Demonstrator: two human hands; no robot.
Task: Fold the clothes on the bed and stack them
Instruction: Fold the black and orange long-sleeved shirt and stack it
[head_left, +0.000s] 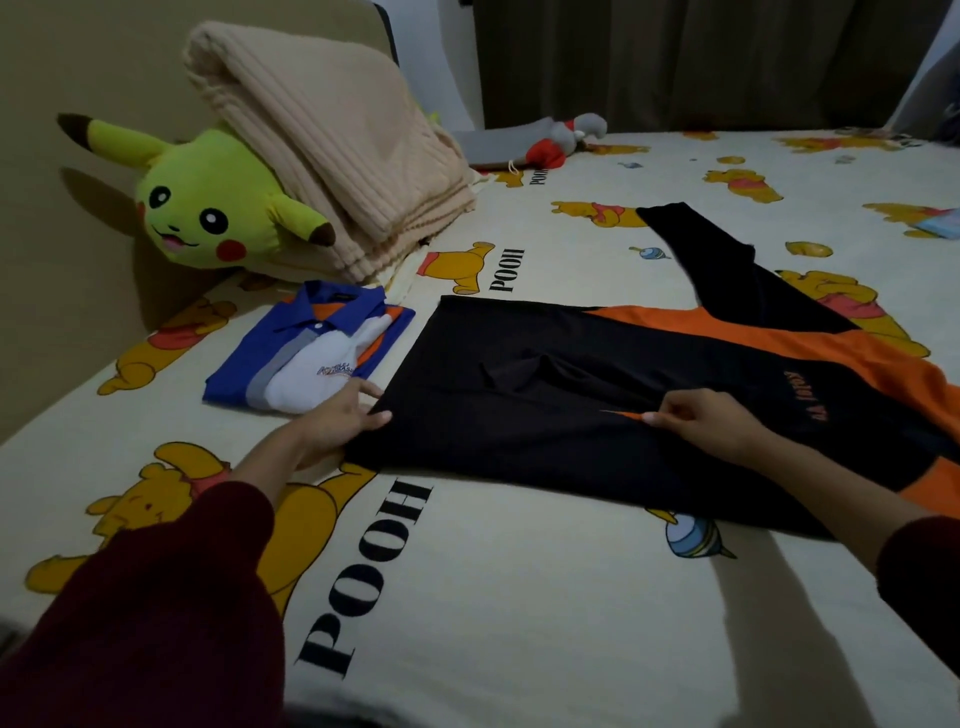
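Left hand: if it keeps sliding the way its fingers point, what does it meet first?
The left hand points right across the black and orange shirt, already touching its edge. It would probably ride onto that shirt first; depth is uncertain.

left hand (340, 421): fingers flat, extended | right hand (701, 423): fingertips in pinch grip

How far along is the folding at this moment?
Done: one blue polo shirt lies folded. In hand: the black-and-orange shirt is spread flat, left hand at its edge, right hand pinching the fabric. Left: folding it and stacking it on the polo.
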